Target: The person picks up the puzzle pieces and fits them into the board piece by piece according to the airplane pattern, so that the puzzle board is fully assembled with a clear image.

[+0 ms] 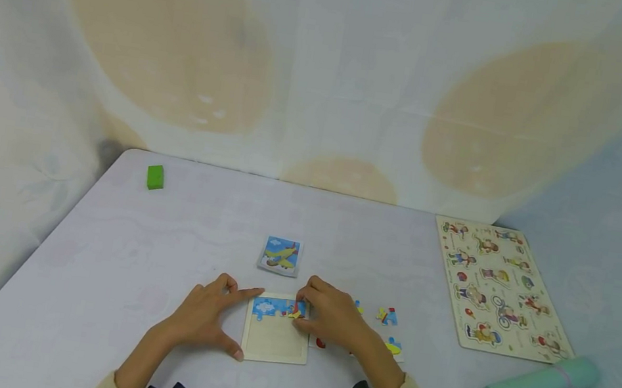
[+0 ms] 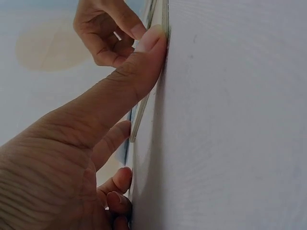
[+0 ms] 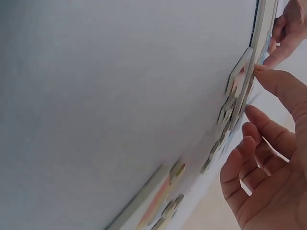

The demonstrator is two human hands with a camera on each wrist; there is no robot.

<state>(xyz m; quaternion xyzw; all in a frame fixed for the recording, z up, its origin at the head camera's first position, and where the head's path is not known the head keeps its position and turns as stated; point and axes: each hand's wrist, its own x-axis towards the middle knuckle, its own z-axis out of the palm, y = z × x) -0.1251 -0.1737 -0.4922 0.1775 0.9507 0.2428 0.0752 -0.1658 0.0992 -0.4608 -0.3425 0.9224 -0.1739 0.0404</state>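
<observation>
A small wooden puzzle tray [image 1: 273, 346] lies on the table between both hands. Blue sky pieces [image 1: 265, 307] fill the upper left of it. My left hand [image 1: 204, 315] spreads its thumb and index finger along the tray's left side, the tips at its two corners. In the left wrist view the thumb [image 2: 139, 62] rests against the tray's edge. Over the tray's upper right, my right hand [image 1: 333, 313] holds a red, yellow and blue puzzle piece [image 1: 295, 310] between thumb and index finger, partly hidden by them.
Loose puzzle pieces [image 1: 387, 315] lie to the right, partly behind the right forearm. A picture card stack [image 1: 280, 256] with a yellow plane stands beyond the tray. Farther off are a green block [image 1: 155, 177], a large figure puzzle board [image 1: 503, 290] and a mint green roll [image 1: 537, 384].
</observation>
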